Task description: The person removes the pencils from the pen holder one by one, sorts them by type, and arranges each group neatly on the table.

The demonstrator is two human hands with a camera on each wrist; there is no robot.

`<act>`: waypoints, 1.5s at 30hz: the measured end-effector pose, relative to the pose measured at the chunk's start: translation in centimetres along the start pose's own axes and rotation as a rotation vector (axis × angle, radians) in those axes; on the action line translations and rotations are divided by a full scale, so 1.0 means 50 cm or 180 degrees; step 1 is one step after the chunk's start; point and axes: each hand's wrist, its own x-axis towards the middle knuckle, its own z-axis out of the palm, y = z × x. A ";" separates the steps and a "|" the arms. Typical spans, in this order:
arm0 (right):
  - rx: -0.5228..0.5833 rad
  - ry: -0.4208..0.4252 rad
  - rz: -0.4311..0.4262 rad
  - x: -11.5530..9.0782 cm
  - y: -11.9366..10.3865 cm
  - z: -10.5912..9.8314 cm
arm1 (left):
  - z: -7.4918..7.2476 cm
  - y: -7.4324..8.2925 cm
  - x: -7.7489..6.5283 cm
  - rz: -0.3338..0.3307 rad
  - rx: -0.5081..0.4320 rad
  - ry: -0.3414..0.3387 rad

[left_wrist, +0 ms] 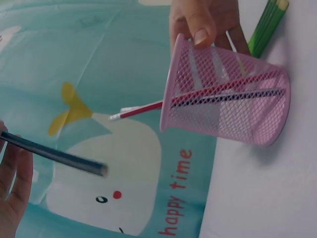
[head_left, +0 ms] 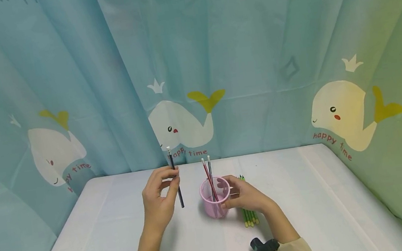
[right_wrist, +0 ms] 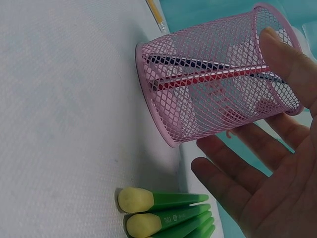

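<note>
In the head view, my left hand (head_left: 160, 198) pinches a dark pencil (head_left: 177, 183) between thumb and fingers, raised above the table with its white-tipped end up. The left wrist view shows the lower end of that pencil (left_wrist: 64, 156) level with the curtain print. To its right stands a pink mesh pen holder (head_left: 216, 210), upright. A red pencil (right_wrist: 208, 78) and a dark pencil (right_wrist: 183, 61) lean inside it, white-tipped ends above the rim. My right hand (head_left: 248, 195) holds the holder from the right side, thumb at the rim and fingers round the back.
Several green pencils (head_left: 250, 217) lie side by side on the white table (head_left: 310, 204), partly under the right hand. A yellow stick (right_wrist: 156, 15) with a silvery end shows past the holder in the right wrist view. A blue-green curtain (head_left: 252, 51) hangs behind the table.
</note>
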 end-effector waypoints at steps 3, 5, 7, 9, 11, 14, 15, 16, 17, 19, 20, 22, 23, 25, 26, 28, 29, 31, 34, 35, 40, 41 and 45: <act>-0.0015 -0.0008 -0.0001 0.000 -0.001 0.000 | -0.006 0.000 0.002 -0.0001 0.0038 0.0049; -0.0029 -0.0016 0.0001 -0.001 -0.002 0.000 | -0.010 -0.001 0.003 -0.0015 0.0051 0.0080; -0.0044 -0.0021 -0.0010 -0.001 -0.003 0.000 | -0.014 -0.002 0.003 -0.0046 0.0041 0.0110; -0.0047 -0.0023 -0.0015 -0.002 -0.003 0.000 | -0.018 -0.002 0.003 -0.0091 0.0046 0.0121; -0.0037 -0.0021 -0.0016 -0.003 -0.004 0.001 | -0.020 -0.003 0.003 -0.0121 0.0048 0.0135; -0.0028 -0.0021 0.0000 -0.004 -0.002 0.002 | -0.025 -0.004 0.002 -0.0174 0.0041 0.0147; -0.0024 -0.0022 0.0002 -0.004 -0.002 0.002 | -0.026 -0.005 0.001 -0.0191 0.0014 0.0150; -0.0022 -0.0024 0.0002 -0.004 -0.001 0.003 | -0.027 -0.005 0.001 -0.0206 -0.0013 0.0154; -0.0020 -0.0024 -0.0002 -0.004 0.000 0.003 | -0.029 -0.006 0.000 -0.0217 -0.0039 0.0162; -0.0006 -0.0028 -0.0012 -0.005 0.001 0.003 | -0.031 -0.007 0.000 -0.0232 -0.0046 0.0164; 0.0001 -0.0030 -0.0015 -0.005 0.001 0.003 | -0.033 -0.007 0.001 -0.0233 -0.0047 0.0166; 0.0013 -0.0032 -0.0018 -0.005 0.001 0.003 | -0.035 -0.008 0.002 -0.0244 -0.0054 0.0176; 0.0012 -0.0029 -0.0015 -0.005 0.000 0.003 | -0.037 -0.008 0.003 -0.0243 -0.0069 0.0186; 0.0004 -0.0025 -0.0014 -0.005 -0.001 0.003 | -0.040 -0.010 0.005 -0.0234 -0.0085 0.0192; -0.0003 -0.0019 -0.0013 -0.005 -0.001 0.002 | -0.042 -0.011 0.006 -0.0242 -0.0104 0.0188; -0.0020 -0.0005 -0.0020 -0.004 -0.002 0.002 | -0.048 -0.014 0.008 -0.0285 -0.0108 0.0159; -0.0028 0.0001 -0.0023 -0.004 -0.002 0.001 | -0.051 -0.016 0.008 -0.0313 -0.0084 0.0136; -0.0029 0.0004 -0.0025 -0.004 -0.002 0.001 | -0.057 -0.021 0.007 -0.0424 -0.0027 0.0077; -0.0016 0.0000 -0.0026 -0.004 -0.001 0.000 | -0.066 -0.029 0.005 -0.0640 0.0011 -0.0025; -0.0012 -0.0002 -0.0023 -0.004 -0.001 0.000 | -0.068 -0.022 0.007 -0.0701 0.0031 -0.0049; -0.0003 -0.0008 -0.0020 -0.003 -0.001 0.000 | -0.072 -0.011 0.012 -0.1057 0.0210 -0.0175; 0.0002 -0.0012 -0.0020 -0.003 -0.001 0.000 | -0.072 -0.012 0.011 -0.1131 0.0267 -0.0199; 0.0008 -0.0017 -0.0021 -0.003 -0.001 0.000 | -0.073 -0.053 0.001 -0.1380 0.0444 -0.0329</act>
